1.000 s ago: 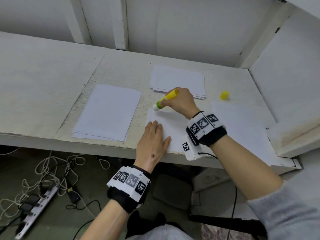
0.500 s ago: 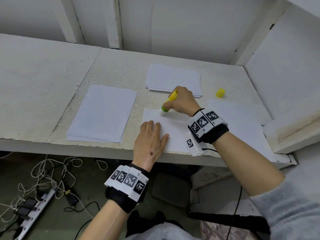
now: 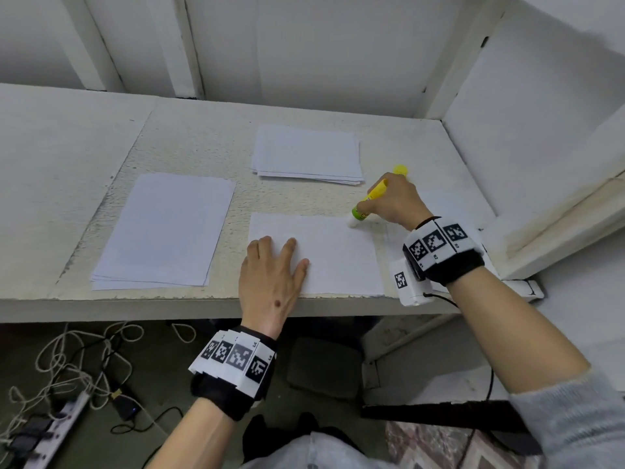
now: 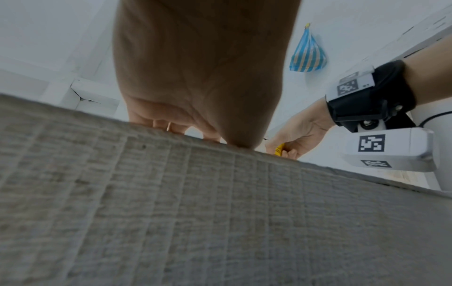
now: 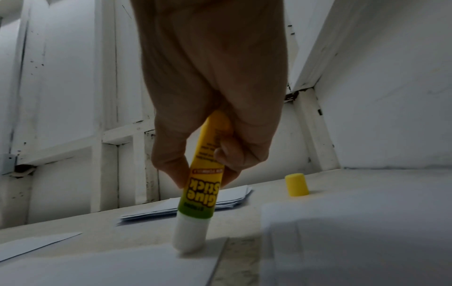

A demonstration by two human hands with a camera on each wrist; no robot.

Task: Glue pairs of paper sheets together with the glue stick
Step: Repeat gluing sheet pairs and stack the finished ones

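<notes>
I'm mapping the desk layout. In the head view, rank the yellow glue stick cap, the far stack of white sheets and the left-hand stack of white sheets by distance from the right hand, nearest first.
1. Yellow glue stick cap: just behind the right hand.
2. Far stack of white sheets: behind and to its left.
3. Left-hand stack of white sheets: far left, beyond the left hand.

I am reading "Glue Stick" in yellow letters, upside down, on the green band of the glue stick [image 5: 200,190] in the right wrist view. A red strip above it and small print further up are showing too blurred to read. The wristband markers [image 3: 434,242], at about 3 o'clock in the head view, are showing patterns only.
</notes>
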